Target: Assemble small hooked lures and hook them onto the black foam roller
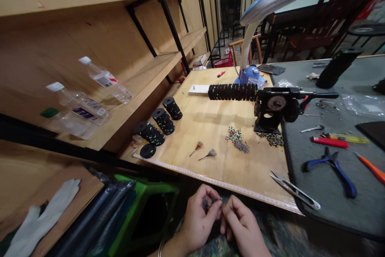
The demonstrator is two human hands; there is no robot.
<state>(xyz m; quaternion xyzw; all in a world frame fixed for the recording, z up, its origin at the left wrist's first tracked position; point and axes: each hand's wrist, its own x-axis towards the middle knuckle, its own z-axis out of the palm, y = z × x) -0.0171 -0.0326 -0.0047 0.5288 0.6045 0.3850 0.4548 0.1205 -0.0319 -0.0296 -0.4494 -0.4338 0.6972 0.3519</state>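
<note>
Just in front of the table's near edge, my left hand (pixel 201 217) is curled round a small dark bundle (pixel 206 205), its thumb and forefinger pinched together at the tip. Close against it, my right hand (pixel 242 223) is closed, fingertips meeting the left ones; what it pinches is too small to tell. On the wooden table (pixel 180 144) beyond lie an orange-tipped tuft on a stem (pixel 197 147) and a grey tuft on a stem (pixel 209 154). A heap of coloured beads (pixel 234 133) touches a pile of small grey pieces (pixel 242 146).
A black hand-cranked device (pixel 273 104) carries a row of black discs (pixel 233 92). Stacks of black foam spools (pixel 164 120) stand left. Brass-coloured pieces (pixel 272 139), thread snips (pixel 294 191), blue-handled pliers (pixel 332 168) and a desk lamp (pixel 248 44) are around; shelves (pixel 150 76) rise at left.
</note>
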